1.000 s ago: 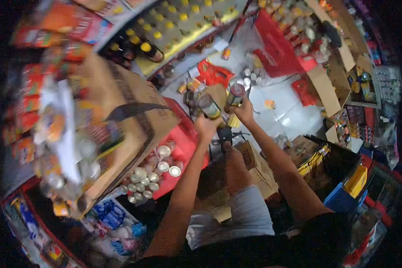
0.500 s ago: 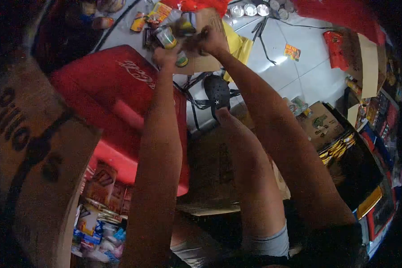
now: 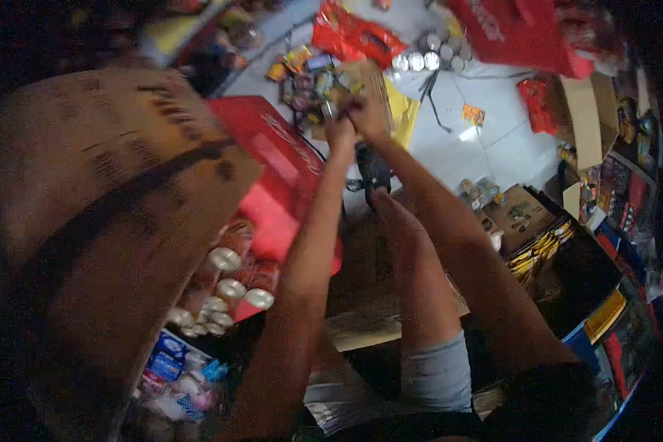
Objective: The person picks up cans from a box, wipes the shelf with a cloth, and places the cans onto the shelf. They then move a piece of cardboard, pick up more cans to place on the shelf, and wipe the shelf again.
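Note:
Both arms reach forward to a cardboard piece (image 3: 374, 81) on the floor. My left hand (image 3: 339, 131) is closed round a small can (image 3: 328, 110), whose pale side shows at the fingertips. Close beside it, nearly touching, is my right hand (image 3: 366, 116), blurred, its fingers too smeared to read. Several small packs and jars (image 3: 300, 92) lie just left of and beyond the hands. A yellow sheet (image 3: 401, 110) is to the right of the cardboard.
A red Coca-Cola crate (image 3: 272, 140) and a large cardboard box (image 3: 103, 169) stand at the left. Stacked cans (image 3: 230, 289) are below them. Silver-topped cans (image 3: 431, 59), an orange bag (image 3: 353, 33) and black straps (image 3: 429, 99) lie farther forward. An open box (image 3: 560, 258) is at the right.
The view has shifted left. My hands have come closer together, and the left one has moved toward the right one. More cans have come into view at the lower left.

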A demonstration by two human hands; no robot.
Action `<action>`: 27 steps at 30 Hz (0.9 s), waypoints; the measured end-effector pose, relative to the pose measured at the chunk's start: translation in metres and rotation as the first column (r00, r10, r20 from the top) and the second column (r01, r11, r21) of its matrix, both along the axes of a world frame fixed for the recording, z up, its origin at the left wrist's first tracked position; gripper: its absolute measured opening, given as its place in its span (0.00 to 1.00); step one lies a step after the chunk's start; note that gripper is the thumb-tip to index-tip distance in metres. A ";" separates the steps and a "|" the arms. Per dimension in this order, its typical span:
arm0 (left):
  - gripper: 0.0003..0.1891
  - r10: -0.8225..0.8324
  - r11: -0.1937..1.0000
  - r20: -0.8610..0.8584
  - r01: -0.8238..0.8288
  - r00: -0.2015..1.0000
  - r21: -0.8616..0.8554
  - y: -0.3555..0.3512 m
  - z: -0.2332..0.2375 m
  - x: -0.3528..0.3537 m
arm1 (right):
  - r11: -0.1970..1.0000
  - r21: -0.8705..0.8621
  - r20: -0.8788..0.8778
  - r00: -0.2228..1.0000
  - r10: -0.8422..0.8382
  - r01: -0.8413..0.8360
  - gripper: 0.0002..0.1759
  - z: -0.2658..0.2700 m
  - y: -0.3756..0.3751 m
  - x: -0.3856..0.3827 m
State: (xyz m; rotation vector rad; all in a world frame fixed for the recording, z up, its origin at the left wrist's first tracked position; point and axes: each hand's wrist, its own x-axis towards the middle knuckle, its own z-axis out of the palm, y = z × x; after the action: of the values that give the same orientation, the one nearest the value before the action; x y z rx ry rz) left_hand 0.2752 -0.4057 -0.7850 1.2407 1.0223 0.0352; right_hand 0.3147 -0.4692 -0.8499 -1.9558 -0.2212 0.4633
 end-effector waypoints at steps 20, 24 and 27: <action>0.13 -0.216 0.462 0.887 -0.757 0.409 0.462 0.219 0.808 -0.148 | 0.195 0.719 0.674 0.737 0.037 -0.667 0.10 0.892 0.256 -0.136; 0.12 -0.172 0.246 0.808 -0.770 0.564 0.589 0.359 0.863 -0.177 | 0.101 0.685 0.702 0.691 0.174 -0.721 0.13 0.941 0.400 -0.145; 0.17 -0.140 0.306 0.685 -0.627 0.715 0.716 0.444 0.902 -0.202 | 0.176 0.713 0.609 0.724 0.325 -0.679 0.14 0.960 0.493 -0.142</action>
State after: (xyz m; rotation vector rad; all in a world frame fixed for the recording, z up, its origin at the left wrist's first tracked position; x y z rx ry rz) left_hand 0.0734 0.0381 0.1169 1.8629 0.4760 1.4883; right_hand 0.1727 0.0240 0.1104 -0.7039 -1.1637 0.3048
